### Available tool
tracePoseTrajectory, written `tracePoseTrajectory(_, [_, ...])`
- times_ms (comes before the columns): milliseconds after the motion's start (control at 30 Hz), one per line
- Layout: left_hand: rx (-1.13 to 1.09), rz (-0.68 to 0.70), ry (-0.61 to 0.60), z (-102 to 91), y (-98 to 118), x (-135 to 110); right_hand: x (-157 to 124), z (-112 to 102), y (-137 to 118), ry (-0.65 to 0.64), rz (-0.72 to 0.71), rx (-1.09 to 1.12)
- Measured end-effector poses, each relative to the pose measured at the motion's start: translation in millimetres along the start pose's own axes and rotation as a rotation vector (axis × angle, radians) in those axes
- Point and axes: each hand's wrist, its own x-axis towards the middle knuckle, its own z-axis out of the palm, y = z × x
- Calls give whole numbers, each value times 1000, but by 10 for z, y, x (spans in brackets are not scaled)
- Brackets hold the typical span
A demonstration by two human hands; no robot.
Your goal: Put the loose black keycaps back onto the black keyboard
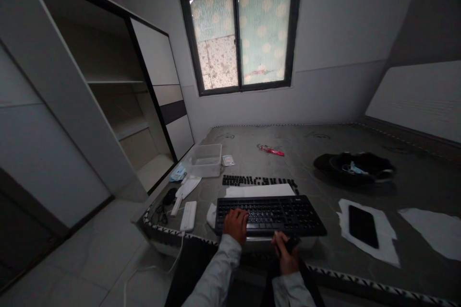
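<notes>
A black keyboard lies at the near edge of a grey mattress. My left hand rests on the keyboard's left end with its fingers curled down over the keys. My right hand sits just in front of the keyboard's near edge, closed round a small dark object I cannot make out. Behind the keyboard lies a white sheet, and beyond it a row of loose black keycaps.
A clear plastic tub, small packets and a white power strip lie to the left. A black phone rests on white paper to the right; a black bowl-like heap and a red item lie further back. An open wardrobe stands left.
</notes>
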Motion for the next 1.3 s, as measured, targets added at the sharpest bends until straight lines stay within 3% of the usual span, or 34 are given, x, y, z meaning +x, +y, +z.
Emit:
tracePoseTrajectory(533, [65,29,-25,-13,-12,26,5,3,101,53,35,-34])
tracePoseTrajectory(800, [-15,-22,-81,-6,-18,56,133,-33,156,-32,41,-38])
tracePoseTrajectory(933, [-48,-31,-90,3,-32,66,205,154,-53,-15,-68,217])
tracePoseTrajectory(1033, [-71,-34,-97,5,-45,70,312,368,-224,-72,-84,283])
tracePoseTrajectory(1167, [-109,-50,-113,-2,-54,75,521,657,-276,-113,15,309])
tracePoseTrajectory(1300, [-136,-69,-142,-26,-56,83,665,895,-150,-146,143,344])
